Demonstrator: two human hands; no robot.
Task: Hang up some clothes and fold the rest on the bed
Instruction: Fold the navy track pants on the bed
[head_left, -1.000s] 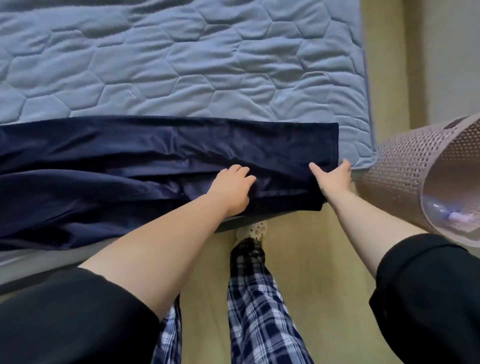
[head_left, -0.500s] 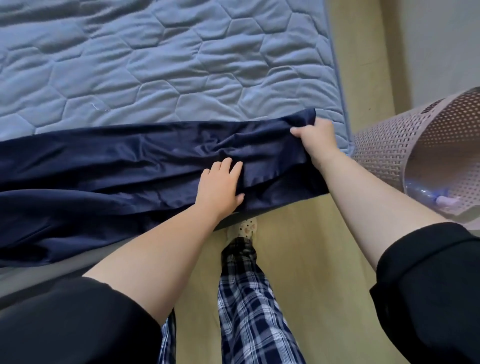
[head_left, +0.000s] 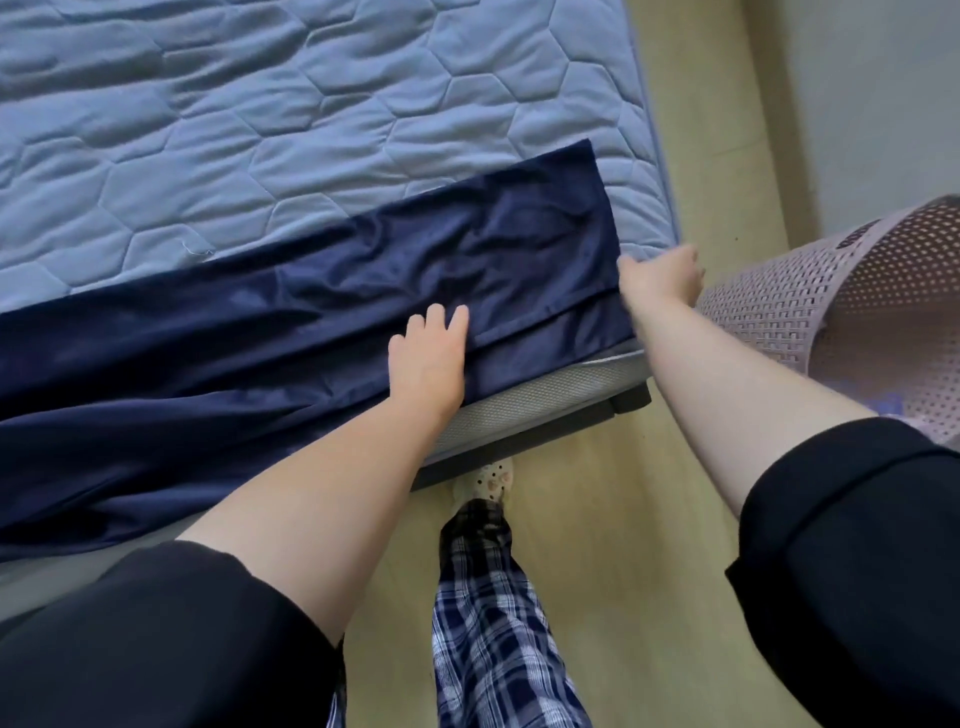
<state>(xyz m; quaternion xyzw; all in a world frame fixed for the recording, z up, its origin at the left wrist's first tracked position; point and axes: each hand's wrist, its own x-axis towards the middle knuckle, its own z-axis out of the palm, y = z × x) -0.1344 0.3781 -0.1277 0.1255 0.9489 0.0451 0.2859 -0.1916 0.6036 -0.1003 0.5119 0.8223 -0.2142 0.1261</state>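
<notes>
Flat and open, our left hand (head_left: 428, 358) presses on the navy garment (head_left: 337, 312), fingers straight, a little in from its right end. Our right hand (head_left: 657, 275) is at the garment's end edge, by the corner of the bed (head_left: 311, 130). It is blurred, so we cannot tell whether it pinches the cloth or only touches it.

The garment lies lengthwise along the near side of the bed. Its right end is square, its left part runs out of view, and there are creases across the middle. A basket (head_left: 810, 322) sits on the floor just beside that corner.

We judge that we are in the folding step: the garment is laid out long and we are flattening it, with no cross fold made yet. The next move calls for a sure hold on the end edge with the right hand. The left hand should pin the cloth where the fold should fall. We then carry the end over toward the left so the edges meet. The fabric looks smooth and may slide, so we should lift it low and evenly.
</notes>
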